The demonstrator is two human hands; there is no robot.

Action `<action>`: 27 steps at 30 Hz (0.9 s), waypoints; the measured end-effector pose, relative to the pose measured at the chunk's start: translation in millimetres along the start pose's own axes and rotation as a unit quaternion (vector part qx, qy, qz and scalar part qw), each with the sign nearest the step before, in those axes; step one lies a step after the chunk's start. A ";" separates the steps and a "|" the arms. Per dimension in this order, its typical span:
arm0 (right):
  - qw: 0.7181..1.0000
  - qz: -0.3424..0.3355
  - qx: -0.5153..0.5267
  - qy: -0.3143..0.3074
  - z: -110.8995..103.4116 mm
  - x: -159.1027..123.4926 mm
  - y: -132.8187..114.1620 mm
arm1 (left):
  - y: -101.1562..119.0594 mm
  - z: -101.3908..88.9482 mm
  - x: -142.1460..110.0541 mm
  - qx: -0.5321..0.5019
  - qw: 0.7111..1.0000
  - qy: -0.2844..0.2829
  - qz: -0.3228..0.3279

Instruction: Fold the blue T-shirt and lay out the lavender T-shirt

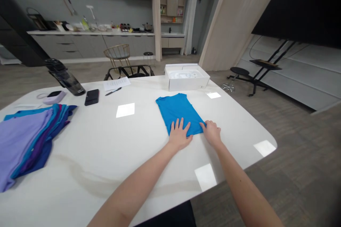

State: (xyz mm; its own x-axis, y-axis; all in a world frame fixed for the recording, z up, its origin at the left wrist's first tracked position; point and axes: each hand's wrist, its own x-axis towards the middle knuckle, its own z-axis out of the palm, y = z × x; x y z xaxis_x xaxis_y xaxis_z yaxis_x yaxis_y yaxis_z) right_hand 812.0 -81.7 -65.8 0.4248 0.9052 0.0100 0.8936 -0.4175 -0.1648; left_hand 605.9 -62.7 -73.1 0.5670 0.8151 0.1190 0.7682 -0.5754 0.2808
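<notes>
The left hand [179,136] lies with its fingers spread well apart, palm down, the fingertips resting on the near part of a blue shirt [174,108] while the wrist reaches back over the table [106,159]. The right hand [212,133] is curled at the shirt's near right corner, thumb and forefinger brought together on the edge of the cloth in what looks like a pinch; the undersides of its other fingers are hidden. The step in hand appears to be flattening and straightening the folded shirt, and the next move would call for the left palm to keep light pressure on the cloth while the right guides the corner, so that the layers do not slip or crease. The shirt lies flat on the tabletop, straight ahead of the person, with an open white box [188,84] just beyond its far edge. Farther left are a pen [113,91], a sheet of paper [117,83] and a dark phone [92,97], and at the far left a pile of clothes [29,131] in lilac, blue and purple, well apart from both hands.
</notes>
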 end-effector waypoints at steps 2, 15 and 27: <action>1.000 0.023 -0.004 0.004 -5.0 3.0 33.1 | 28.0 11.5 11.2 -0.013 1.000 0.002 0.021; 0.988 0.147 0.013 0.040 -28.4 16.1 180.9 | 146.4 36.9 60.8 -0.106 0.987 0.006 0.119; 0.988 0.143 0.006 0.057 -23.2 19.9 179.9 | 53.0 46.1 161.6 -0.054 0.998 -0.038 0.021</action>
State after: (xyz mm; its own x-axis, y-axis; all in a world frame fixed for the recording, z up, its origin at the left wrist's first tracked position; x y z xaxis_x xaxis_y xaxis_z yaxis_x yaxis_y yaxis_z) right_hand 984.6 -140.6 -72.3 0.6739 0.7353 0.0723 0.7333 -0.6535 -0.1878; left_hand 751.9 35.3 -82.8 0.6214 0.7811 0.0613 0.7093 -0.5941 0.3793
